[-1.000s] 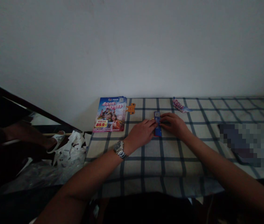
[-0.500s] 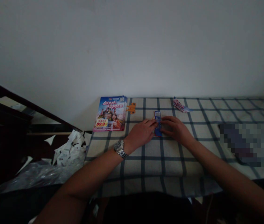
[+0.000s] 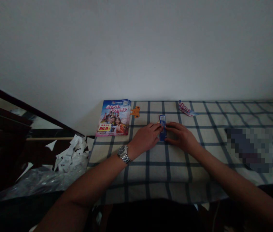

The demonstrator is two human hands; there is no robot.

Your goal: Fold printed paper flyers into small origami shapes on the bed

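A narrow folded flyer, blue with a QR code at its top end, lies lengthwise on the checked tablecloth. From the left, my left hand presses its fingertips, held close together, onto the flyer; a metal watch circles that wrist. My right hand grips the opposite long edge, fingertips above and thumb nearer me. Beyond my left hand sits a stack of colourful printed flyers marked 89.9. A torn or crumpled flyer piece rests near the wall, to the upper right of the folded one.
The checked cloth covers a table against a white wall. An orange bear-like figure shows beside the stack. A blurred-out dark object lies at right. Paper scraps and clear plastic are heaped at the lower left.
My right hand's thumb and fingers have shifted slightly left along the flyer's right edge. The left hand stays in place, and the flyer has barely moved.
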